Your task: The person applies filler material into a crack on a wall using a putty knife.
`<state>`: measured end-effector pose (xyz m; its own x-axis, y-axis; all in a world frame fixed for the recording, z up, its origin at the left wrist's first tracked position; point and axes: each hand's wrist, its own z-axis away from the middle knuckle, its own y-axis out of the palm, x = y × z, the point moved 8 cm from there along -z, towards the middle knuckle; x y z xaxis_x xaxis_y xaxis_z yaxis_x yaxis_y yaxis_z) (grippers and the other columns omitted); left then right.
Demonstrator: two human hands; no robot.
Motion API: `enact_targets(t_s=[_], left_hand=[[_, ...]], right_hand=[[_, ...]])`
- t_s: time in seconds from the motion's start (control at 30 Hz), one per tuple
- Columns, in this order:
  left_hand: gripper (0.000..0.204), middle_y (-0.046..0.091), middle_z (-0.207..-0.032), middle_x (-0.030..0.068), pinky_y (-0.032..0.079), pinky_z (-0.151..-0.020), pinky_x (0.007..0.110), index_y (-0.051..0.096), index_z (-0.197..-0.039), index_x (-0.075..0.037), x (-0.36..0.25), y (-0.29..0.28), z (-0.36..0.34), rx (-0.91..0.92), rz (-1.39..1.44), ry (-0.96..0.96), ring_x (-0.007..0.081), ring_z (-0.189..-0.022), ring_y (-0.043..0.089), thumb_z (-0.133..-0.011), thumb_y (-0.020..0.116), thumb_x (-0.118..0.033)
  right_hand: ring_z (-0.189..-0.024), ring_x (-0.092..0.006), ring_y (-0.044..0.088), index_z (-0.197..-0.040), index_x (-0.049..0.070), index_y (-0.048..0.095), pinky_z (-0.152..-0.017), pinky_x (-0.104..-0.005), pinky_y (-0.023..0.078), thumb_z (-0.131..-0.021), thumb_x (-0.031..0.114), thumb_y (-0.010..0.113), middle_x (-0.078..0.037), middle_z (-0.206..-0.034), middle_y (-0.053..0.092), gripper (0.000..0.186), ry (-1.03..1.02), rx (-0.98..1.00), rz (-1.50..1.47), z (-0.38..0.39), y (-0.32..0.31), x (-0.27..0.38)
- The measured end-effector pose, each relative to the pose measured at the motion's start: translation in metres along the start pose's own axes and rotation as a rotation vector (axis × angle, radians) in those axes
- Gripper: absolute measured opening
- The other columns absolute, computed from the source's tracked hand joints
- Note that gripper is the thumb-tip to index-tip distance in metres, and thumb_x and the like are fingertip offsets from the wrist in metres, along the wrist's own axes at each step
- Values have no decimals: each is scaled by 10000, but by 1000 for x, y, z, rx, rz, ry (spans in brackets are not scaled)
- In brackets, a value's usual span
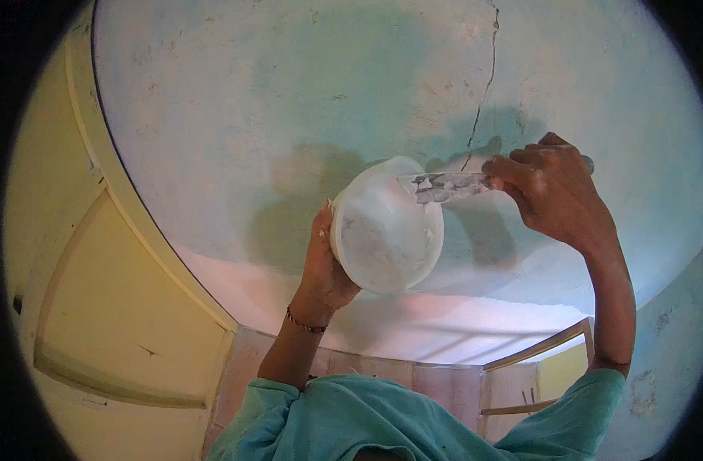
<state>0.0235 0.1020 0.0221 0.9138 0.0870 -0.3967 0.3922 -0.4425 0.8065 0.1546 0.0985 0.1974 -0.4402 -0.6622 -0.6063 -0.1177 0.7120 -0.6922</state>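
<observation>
My left hand (326, 265) is closed round the left side of a white plastic bowl (382, 230), which is tilted so that its inside shows. White smears of paste coat the bowl's inner wall. In my right hand (547, 184), the fingers are wrapped round the handle of a putty knife (455, 187). Its flat blade, streaked with white paste, points left and overlaps the bowl's upper right rim; whether it touches the rim I cannot tell. Behind both hands, a dark jagged crack (486, 88) runs down the painted wall (236, 92).
A yellowish door (128, 307) with a raised frame stands on the left. Low on the right is a wooden frame (540, 346) round an opening. A tiled floor (351, 361) shows below the wall. Chipped patches (643, 392) mark the wall at the lower right.
</observation>
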Motion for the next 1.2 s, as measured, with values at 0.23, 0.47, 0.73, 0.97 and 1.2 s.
enact_targets(t_s=[0.23,0.47,0.73,0.97,1.2], left_hand=[[548,499,-1225,106,459,-901,432,402,-1279,-91,-2,-6,3,-84,-65,55,250,-1102,511,-921,271,-484],[560,498,-1222,108,450,-911,423,397,-1280,-90,4,-18,5,-192,-143,105,250,-1095,515,-915,280,-499],[600,502,-1205,83,457,-894,414,390,-1276,-100,14,-27,2,-225,-115,105,231,-1093,512,-883,325,-548],[586,490,-1207,60,441,-912,404,375,-1280,-124,12,-20,8,-333,-150,197,220,-1105,498,-880,328,-551],[584,494,-1203,52,449,-903,403,382,-1271,-129,11,-22,7,-338,-104,228,224,-1099,503,-878,324,-556]], right_hand=[[-515,-194,579,-749,114,631,-664,-361,455,-737,70,641,-49,-568,609,47,33,203,34,-1,13,8],[-498,-196,573,-703,102,620,-597,-358,461,-749,54,621,-55,-547,602,67,89,324,-76,2,14,14],[-555,-199,604,-757,73,641,-582,-357,470,-772,20,565,-73,-605,622,94,241,563,-254,12,28,5],[-530,-199,602,-772,57,633,-573,-353,477,-786,37,545,-78,-612,623,91,264,463,-331,16,22,2],[-535,-206,596,-804,42,624,-571,-345,478,-827,91,510,-83,-617,604,126,333,420,-508,23,16,-3]])
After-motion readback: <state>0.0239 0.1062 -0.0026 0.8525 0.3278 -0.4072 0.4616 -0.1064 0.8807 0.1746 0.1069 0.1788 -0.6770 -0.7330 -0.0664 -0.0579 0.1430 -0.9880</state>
